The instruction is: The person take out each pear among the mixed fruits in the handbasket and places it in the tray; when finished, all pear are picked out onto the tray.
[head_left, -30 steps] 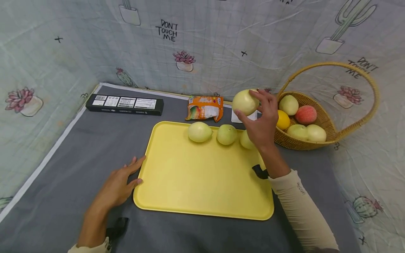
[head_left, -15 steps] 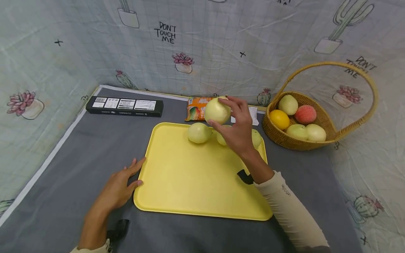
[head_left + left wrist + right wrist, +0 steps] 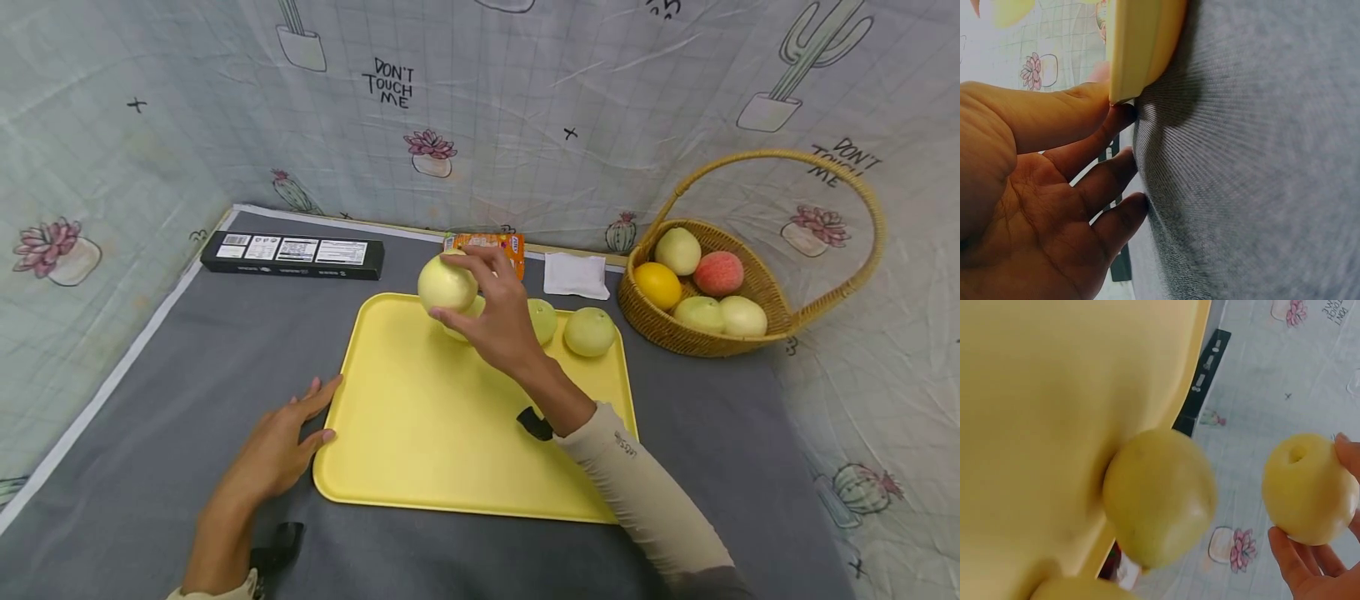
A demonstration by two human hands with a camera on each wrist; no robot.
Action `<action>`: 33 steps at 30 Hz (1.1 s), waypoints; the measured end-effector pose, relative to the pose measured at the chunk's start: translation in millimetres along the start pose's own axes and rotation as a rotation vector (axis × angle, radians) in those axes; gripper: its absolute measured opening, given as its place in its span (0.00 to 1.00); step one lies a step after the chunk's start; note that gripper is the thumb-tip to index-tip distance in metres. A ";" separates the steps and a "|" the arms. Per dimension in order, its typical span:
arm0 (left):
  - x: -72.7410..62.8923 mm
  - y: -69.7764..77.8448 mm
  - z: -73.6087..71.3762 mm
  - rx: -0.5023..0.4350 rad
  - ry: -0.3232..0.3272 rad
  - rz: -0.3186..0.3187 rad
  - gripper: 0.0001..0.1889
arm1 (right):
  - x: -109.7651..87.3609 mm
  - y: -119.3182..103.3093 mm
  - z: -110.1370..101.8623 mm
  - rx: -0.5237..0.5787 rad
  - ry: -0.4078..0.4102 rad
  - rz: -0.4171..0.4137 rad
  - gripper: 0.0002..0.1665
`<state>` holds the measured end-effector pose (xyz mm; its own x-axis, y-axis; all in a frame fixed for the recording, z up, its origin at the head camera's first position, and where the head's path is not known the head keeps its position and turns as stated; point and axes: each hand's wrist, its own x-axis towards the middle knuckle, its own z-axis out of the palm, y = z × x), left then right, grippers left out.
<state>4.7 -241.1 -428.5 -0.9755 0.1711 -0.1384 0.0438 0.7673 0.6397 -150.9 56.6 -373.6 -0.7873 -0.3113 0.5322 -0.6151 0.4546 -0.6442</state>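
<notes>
Right hand (image 3: 498, 321) grips pale fruit (image 3: 442, 285) in air, above far edge of yellow tray (image 3: 420, 450), toward its left; second ago, near tray's far right corner. Likely mid-carry, fruit not yet set down. Left hand (image 3: 273, 442) not gripping, fingers touching tray's left rim.

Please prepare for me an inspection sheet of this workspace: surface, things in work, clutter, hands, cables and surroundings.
Surface: grey cloth under a yellow tray.
Job's things: three pale fruits on the tray near its far edge, one mostly hidden behind the held fruit; at right, a wicker basket with five fruits.
Clutter: black box, orange packet and white packet, all beyond the tray.
Left hand: touches the tray's left edge.
Right hand: holds one pale fruit, raised clear of the tray.
Cables: nothing seen.
Surroundings: cactus-printed fabric behind and at both sides.
</notes>
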 end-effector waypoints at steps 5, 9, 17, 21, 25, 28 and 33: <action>-1.0 0.3 -0.1 0.002 0.003 -0.002 0.43 | 5.1 -4.2 17.4 0.004 -0.095 0.023 0.38; -1.3 0.5 -1.1 0.010 0.010 0.004 0.42 | 9.7 -4.5 30.6 -0.009 -0.158 0.029 0.38; -0.9 0.9 -2.4 0.013 0.001 -0.001 0.42 | 15.9 -3.0 54.5 -0.056 -0.260 0.033 0.37; -1.4 1.1 -1.7 0.017 0.003 -0.009 0.42 | 18.9 -1.1 64.0 -0.097 -0.312 0.028 0.36; -2.1 1.0 -1.2 0.021 0.012 -0.011 0.42 | 20.9 0.0 69.4 -0.137 -0.359 0.035 0.35; -2.6 0.6 -1.0 0.019 0.017 -0.002 0.42 | 22.0 0.2 71.6 -0.162 -0.382 0.036 0.35; -2.5 0.5 -0.6 0.013 0.020 0.017 0.42 | 24.0 -0.4 73.1 -0.196 -0.391 0.042 0.35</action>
<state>7.0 -241.6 -427.3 -0.9786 0.1719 -0.1129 0.0628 0.7727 0.6316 -172.6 -12.1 -400.8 -0.7909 -0.5649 0.2352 -0.5928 0.6117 -0.5239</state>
